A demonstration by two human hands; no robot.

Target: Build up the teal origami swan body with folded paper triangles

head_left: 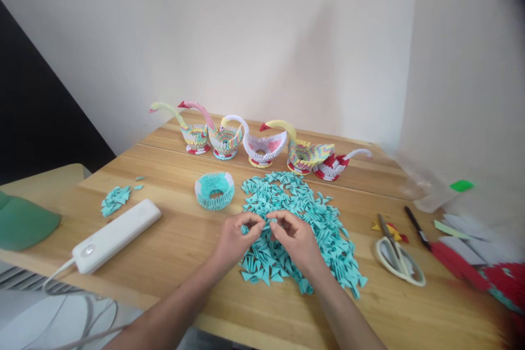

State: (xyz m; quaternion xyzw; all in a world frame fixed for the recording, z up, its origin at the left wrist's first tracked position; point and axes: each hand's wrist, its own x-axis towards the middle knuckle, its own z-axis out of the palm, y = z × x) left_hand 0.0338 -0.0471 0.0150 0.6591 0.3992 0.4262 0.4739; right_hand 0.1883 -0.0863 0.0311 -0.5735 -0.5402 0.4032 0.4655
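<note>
Teal paper triangles, folded, lie in a big pile (324, 219) at centre frame on the wooden surface (172, 251). My left hand (235, 238) and right hand (297, 238) meet fingertip to fingertip over the pile's near-left part. Both hands are pinched shut on a small folded piece (268, 222); can't tell if it's one piece or two. Up-left of the hands is a teal ring (214, 190) built of the same triangles, just beside the pile; can't tell whether it touches. Behind it, a row of five paper swans (262, 145) runs along the far side near the wall. Left of frame: a smaller teal heap (116, 198), and nearer me a white power bank (117, 235) with its cable running off the near edge. Right of the pile: scissors (397, 260), with a pen (416, 227) just beyond them. Red paper pieces (504, 279) sit at lower right, blurred.
</note>
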